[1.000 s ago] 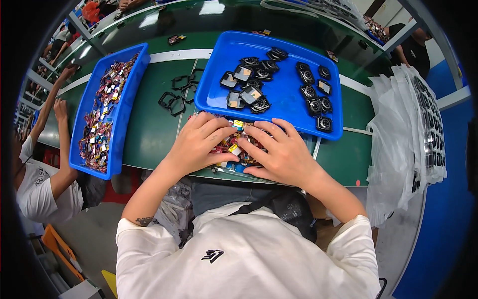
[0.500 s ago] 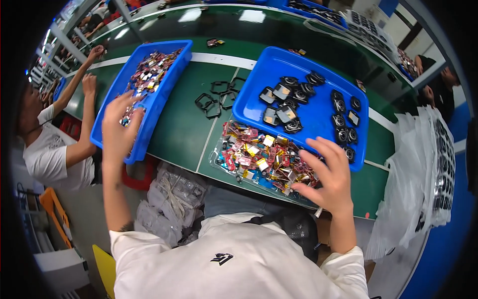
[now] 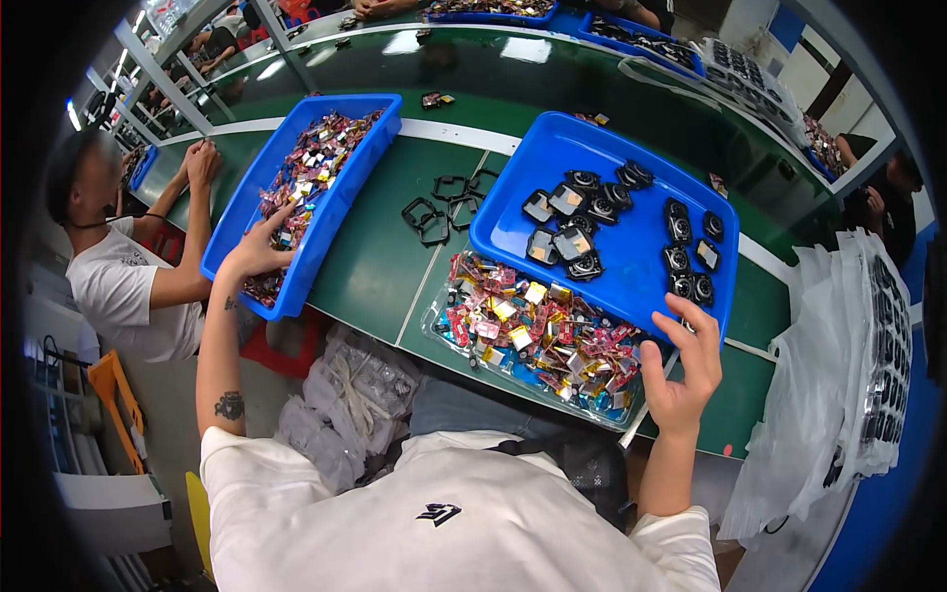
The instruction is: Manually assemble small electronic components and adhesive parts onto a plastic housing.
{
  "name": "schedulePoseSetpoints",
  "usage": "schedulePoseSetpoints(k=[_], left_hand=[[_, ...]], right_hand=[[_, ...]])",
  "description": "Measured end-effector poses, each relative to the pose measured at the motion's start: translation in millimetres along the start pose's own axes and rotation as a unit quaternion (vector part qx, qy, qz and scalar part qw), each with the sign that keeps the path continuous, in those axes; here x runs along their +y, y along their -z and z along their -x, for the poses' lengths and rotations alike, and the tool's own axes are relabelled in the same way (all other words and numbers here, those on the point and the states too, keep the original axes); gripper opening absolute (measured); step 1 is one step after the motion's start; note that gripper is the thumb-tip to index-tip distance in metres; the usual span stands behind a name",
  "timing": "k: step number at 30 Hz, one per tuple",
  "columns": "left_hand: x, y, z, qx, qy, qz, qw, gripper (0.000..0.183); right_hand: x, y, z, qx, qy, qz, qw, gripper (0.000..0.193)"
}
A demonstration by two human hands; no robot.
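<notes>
Left hand [image 3: 258, 249] is in the bin [image 3: 340, 222], coming in over the near end. Grip there is open: thumb and forefinger spread, fingertips among the parts [image 3: 316, 163], nothing clamped that I can see from here. Far fingers are partly lost in the clutter.

Right hand [image 3: 684, 385] has an open grip too, empty, thumb and fingers curved apart over the right end of the clear tray [image 3: 430, 321], fingertips by the blue tray's near edge. Can't tell if they touch it. My read: it's parked there because that spot is close to both trays.

Second heap [image 3: 538, 331], same sort of small bits, fills the clear tray. That sits at the counter [image 3: 370, 301] edge in front of the body, probably for shortest reach. The bin stands left with its long side running away from me, so its near end falls under the left arm.

Blue tray [image 3: 636, 237] is just beyond the clear tray. Black cases inside sit in two groups, loose cluster [image 3: 582, 212] left, rough column [image 3: 678, 247] right; I'd guess the gap keeps them sorted. Black frames [image 3: 421, 213] lie loose between bin and blue tray, likely kept apart from the cases.
</notes>
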State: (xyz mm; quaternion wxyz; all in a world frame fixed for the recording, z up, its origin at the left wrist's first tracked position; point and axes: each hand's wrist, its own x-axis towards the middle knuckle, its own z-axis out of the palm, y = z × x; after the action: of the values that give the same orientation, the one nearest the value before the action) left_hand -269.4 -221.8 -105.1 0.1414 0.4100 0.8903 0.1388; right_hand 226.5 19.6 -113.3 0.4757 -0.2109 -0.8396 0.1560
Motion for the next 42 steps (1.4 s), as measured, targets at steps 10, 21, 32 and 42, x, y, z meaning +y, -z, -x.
schedulePoseSetpoints(k=[10, 21, 32, 42], left_hand=[[27.5, -24.3, -4.2, 0.142, -0.081, 0.055, 0.985, 0.038], [83.2, 28.9, -10.1, 0.165, -0.164, 0.207, 0.95, 0.034], [307.3, -20.6, 20.9, -0.145, -0.478, 0.118, 0.858, 0.04], [393.5, -101.8, 49.7, -0.31, -0.554, 0.025, 0.772, 0.043]], right_hand=[[0.1, -1.6, 3.2, 0.031, -0.021, -0.025, 0.999, 0.019], [7.3, 5.5, 9.1, 0.038, -0.013, 0.003, 0.999, 0.012], [-12.6, 15.0, 24.4, 0.038, 0.154, 0.067, 0.985, 0.04], [-20.1, -10.4, 42.0, -0.057, 0.295, 0.158, 0.941, 0.025]])
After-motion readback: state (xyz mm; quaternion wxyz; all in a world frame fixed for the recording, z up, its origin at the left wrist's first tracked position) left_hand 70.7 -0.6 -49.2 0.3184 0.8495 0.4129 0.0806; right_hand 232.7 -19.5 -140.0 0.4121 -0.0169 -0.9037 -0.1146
